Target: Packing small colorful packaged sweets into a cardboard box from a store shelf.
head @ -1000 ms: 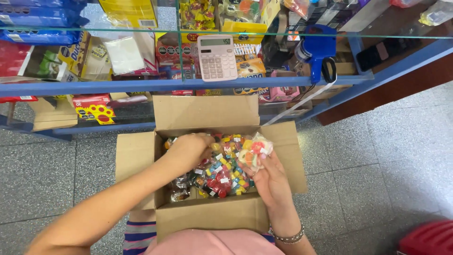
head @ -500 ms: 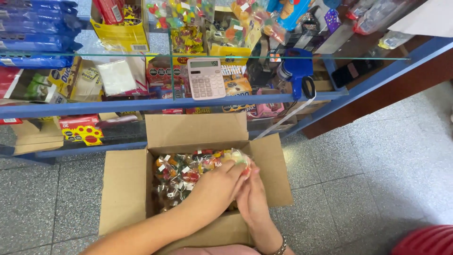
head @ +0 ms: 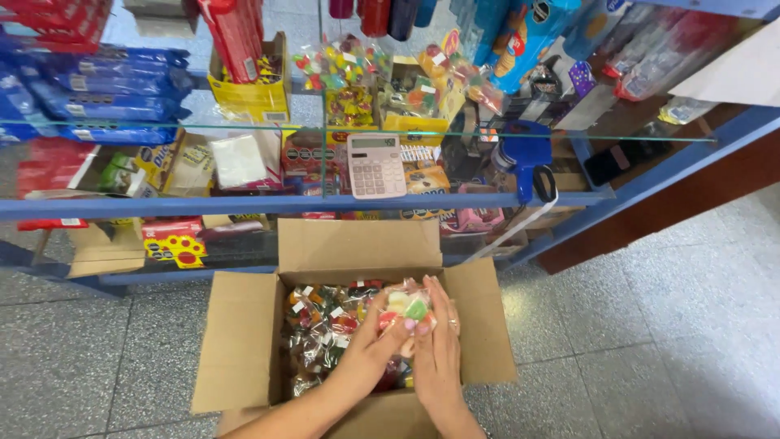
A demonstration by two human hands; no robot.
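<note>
An open cardboard box (head: 244, 341) stands on the floor, full of several clear bags of coloured sweets (head: 321, 329). Both my hands are over the right part of the box. My left hand (head: 378, 345) and my right hand (head: 439, 341) together hold one clear bag of coloured sweets (head: 409, 306), lifted a little above the others. My right hand wears a ring, and its fingers lie flat against the bag's side.
A blue-framed glass counter (head: 325, 203) stands just behind the box, with a pink calculator (head: 375, 167) and a blue price gun (head: 528, 158) on it. Shelves hold sweets, boxes and blue packets (head: 106, 89). Grey speckled floor tiles (head: 650, 325) surround the box.
My hands have come together on one bag of sweets and raised it from the box. The view has tilted up, showing more of the shelves.
</note>
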